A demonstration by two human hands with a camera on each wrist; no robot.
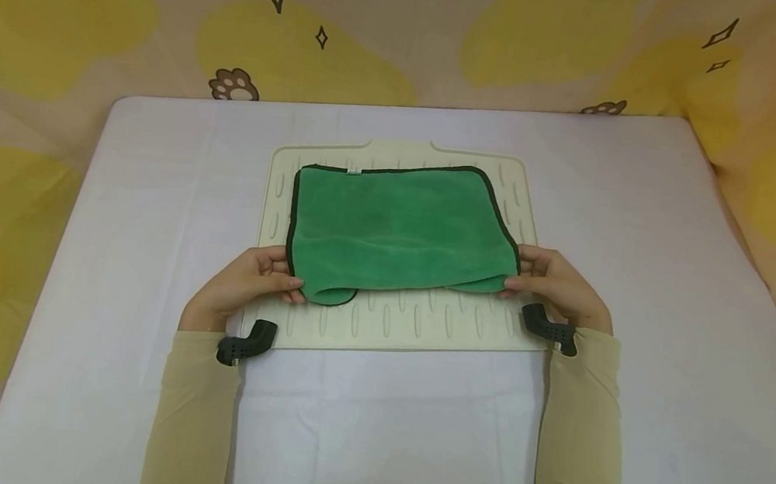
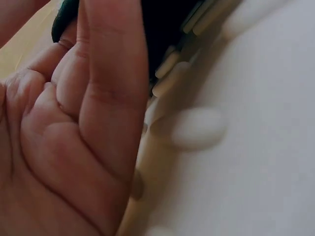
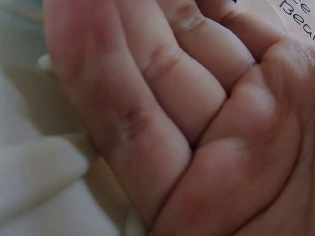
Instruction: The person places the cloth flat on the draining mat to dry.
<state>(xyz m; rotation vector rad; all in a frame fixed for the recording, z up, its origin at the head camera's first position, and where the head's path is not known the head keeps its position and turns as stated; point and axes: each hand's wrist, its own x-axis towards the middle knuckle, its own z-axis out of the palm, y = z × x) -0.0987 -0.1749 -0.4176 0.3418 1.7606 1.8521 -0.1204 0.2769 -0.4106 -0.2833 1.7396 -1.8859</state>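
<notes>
A green cloth (image 1: 397, 219) with a dark edging and a small white tag lies spread over a cream ribbed mat (image 1: 387, 328). At its near left corner my left hand (image 1: 251, 283) pinches the edge between thumb and fingers, and the cloth's border there curls under. My right hand (image 1: 559, 282) pinches the near right corner, where a fold shows along the front edge. The left wrist view shows the palm and fingers of the left hand (image 2: 88, 113) beside the mat's raised ribs (image 2: 197, 130). In the right wrist view, the right hand (image 3: 197, 123) fills most of the picture.
The mat rests on a table with a white cover (image 1: 384, 429). Behind and at both sides hangs a yellow patterned curtain (image 1: 380, 31). Black wrist mounts (image 1: 248, 343) sit at the cuffs of the beige sleeves (image 1: 192, 418).
</notes>
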